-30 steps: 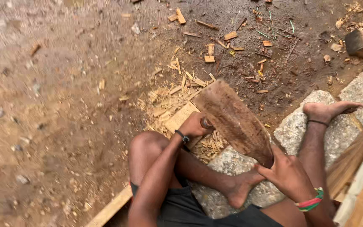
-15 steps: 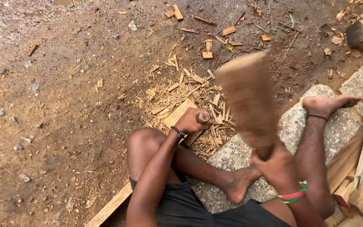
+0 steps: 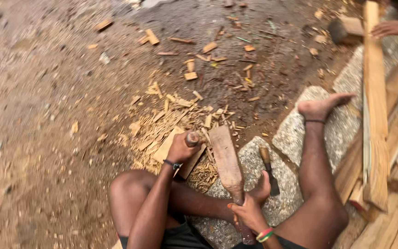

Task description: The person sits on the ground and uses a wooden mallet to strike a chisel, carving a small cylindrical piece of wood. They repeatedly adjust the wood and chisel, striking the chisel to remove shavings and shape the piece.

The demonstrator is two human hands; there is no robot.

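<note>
My left hand (image 3: pixel 179 148) is shut on the wooden handle of a chisel (image 3: pixel 192 138), which stands on a short pale plank (image 3: pixel 167 146) lying on the dirt. My right hand (image 3: pixel 250 213) grips the handle of a flat wooden mallet (image 3: pixel 226 160). The mallet's broad blade points away from me and sits just right of the chisel top. I cannot tell whether it touches the chisel. My legs are folded around the work, with my right foot (image 3: pixel 321 106) resting on a stone slab (image 3: pixel 291 136).
A second chisel (image 3: pixel 268 168) lies on the stone by my right hand. Wood chips (image 3: pixel 180 115) litter the dirt ahead. Long planks (image 3: pixel 376 106) are stacked at the right. Another person's hand (image 3: pixel 392 27) rests at the top right.
The mallet rose upright, then came down beside the chisel top. My left hand stayed on the chisel. The view shifted right, showing more of the planks.
</note>
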